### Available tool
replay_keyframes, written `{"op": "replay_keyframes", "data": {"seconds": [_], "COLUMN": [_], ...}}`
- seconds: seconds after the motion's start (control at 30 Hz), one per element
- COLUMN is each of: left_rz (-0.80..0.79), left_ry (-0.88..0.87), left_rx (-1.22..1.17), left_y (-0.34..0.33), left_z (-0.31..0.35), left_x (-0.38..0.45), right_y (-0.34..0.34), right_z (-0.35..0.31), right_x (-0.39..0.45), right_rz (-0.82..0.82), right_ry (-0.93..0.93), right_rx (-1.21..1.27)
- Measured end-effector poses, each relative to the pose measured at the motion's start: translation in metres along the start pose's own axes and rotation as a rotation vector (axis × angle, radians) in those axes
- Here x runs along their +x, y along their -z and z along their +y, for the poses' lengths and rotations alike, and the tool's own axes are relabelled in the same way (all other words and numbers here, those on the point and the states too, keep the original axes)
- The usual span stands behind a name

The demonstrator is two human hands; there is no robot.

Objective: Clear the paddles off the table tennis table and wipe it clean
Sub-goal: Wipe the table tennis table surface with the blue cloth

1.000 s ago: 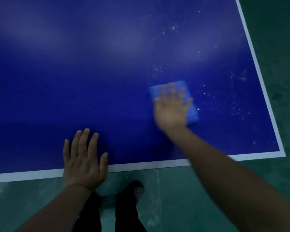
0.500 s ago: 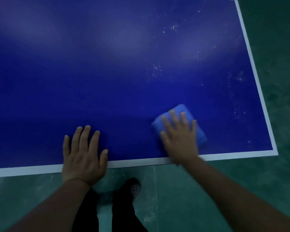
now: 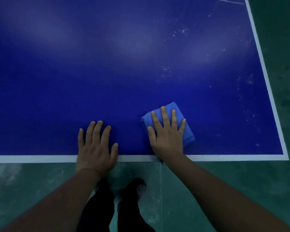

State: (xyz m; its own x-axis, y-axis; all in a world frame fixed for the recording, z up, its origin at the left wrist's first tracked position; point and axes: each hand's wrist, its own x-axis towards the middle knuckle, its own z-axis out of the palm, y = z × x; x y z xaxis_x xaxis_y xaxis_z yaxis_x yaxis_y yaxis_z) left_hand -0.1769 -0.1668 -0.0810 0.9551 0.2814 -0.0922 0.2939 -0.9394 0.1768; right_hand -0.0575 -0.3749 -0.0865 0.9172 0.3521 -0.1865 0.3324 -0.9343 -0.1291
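The dark blue table tennis table (image 3: 90, 72) fills the upper view, with a white border line along its near and right edges. A folded light blue cloth (image 3: 186, 129) lies near the near edge, right of centre. My right hand (image 3: 166, 134) presses flat on the cloth with straight, spread fingers. My left hand (image 3: 95, 148) rests flat on the bare table at the near edge, left of the cloth, fingers straight. No paddle is in view.
White specks and smudges (image 3: 184, 30) dot the table's right part, up to the right border. Green floor (image 3: 241, 181) lies below and to the right of the table. My dark trousers and a shoe (image 3: 141, 190) stand close to the near edge.
My right hand has dragged the cloth from the table's middle right back toward the near edge. My left hand has stayed flat in the same spot.
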Motion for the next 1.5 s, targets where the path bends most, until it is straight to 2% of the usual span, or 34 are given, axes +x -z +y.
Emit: {"op": "replay_keyframes", "data": {"seconds": [0.1,0.27,0.47,0.6,0.67,0.8,0.87,0.93,0.97,1.07,1.1,1.13,1.17,1.2,1.3,1.33,1.37,1.4,1.43,1.5], "left_rz": [0.007,0.109,0.13,0.058,0.012,-0.027,-0.052,-0.06,-0.069,-0.082,-0.083,-0.086,-0.088,-0.09,-0.096,-0.099,-0.101,-0.099,-0.094,-0.092], "left_ry": [0.003,0.001,-0.066,-0.057,-0.05,-0.039,-0.043,-0.04,-0.035,-0.027,-0.029,-0.031,-0.03,-0.028,-0.021,-0.019,-0.018,-0.017,-0.016,-0.017], "left_rx": [-0.042,-0.178,-0.192,-0.125,-0.036,-0.012,-0.026,-0.032,-0.035,-0.038,-0.041,-0.041,-0.039,-0.039,-0.05,-0.05,-0.043,-0.033,-0.026,-0.032], "left_y": [0.0,0.008,0.029,0.038,0.035,0.022,0.021,0.022,0.023,0.023,0.023,0.024,0.024,0.025,0.026,0.026,0.027,0.027,0.026,0.026], "left_z": [-0.002,-0.002,-0.014,-0.022,-0.028,-0.036,-0.036,-0.036,-0.035,-0.034,-0.034,-0.034,-0.034,-0.034,-0.033,-0.033,-0.033,-0.032,-0.033,-0.033], "left_x": [0.001,0.034,0.167,0.265,0.291,0.298,0.299,0.301,0.302,0.301,0.3,0.3,0.301,0.301,0.301,0.301,0.301,0.301,0.3,0.3], "right_y": [0.003,0.006,0.019,0.032,0.045,0.07,0.072,0.062,0.054,0.025,0.027,0.031,0.037,0.047,0.072,0.073,0.069,0.06,0.047,0.025], "right_z": [-0.005,-0.024,-0.012,-0.005,0.001,0.031,0.026,0.002,-0.013,-0.03,-0.017,0.004,0.027,0.05,0.103,0.101,0.085,0.064,0.042,0.013], "right_x": [0.018,0.065,0.128,0.209,0.262,0.356,0.364,0.334,0.304,0.197,0.185,0.19,0.204,0.221,0.262,0.265,0.26,0.25,0.233,0.186], "right_rz": [-0.006,-0.016,-0.01,-0.013,-0.004,-0.004,0.019,0.106,0.138,0.073,0.033,0.02,0.054,0.068,0.098,0.136,0.159,0.177,0.187,0.117], "right_ry": [0.002,-0.002,0.362,0.448,0.353,0.007,-0.142,-0.178,-0.104,0.389,0.477,0.487,0.388,0.194,-0.531,-0.659,-0.7,-0.634,-0.459,0.064], "right_rx": [-0.006,-0.022,-0.093,-0.124,-0.124,-0.101,-0.024,-0.005,-0.01,-0.043,-0.058,-0.074,-0.121,-0.147,0.015,0.083,0.098,0.06,0.025,-0.066]}}
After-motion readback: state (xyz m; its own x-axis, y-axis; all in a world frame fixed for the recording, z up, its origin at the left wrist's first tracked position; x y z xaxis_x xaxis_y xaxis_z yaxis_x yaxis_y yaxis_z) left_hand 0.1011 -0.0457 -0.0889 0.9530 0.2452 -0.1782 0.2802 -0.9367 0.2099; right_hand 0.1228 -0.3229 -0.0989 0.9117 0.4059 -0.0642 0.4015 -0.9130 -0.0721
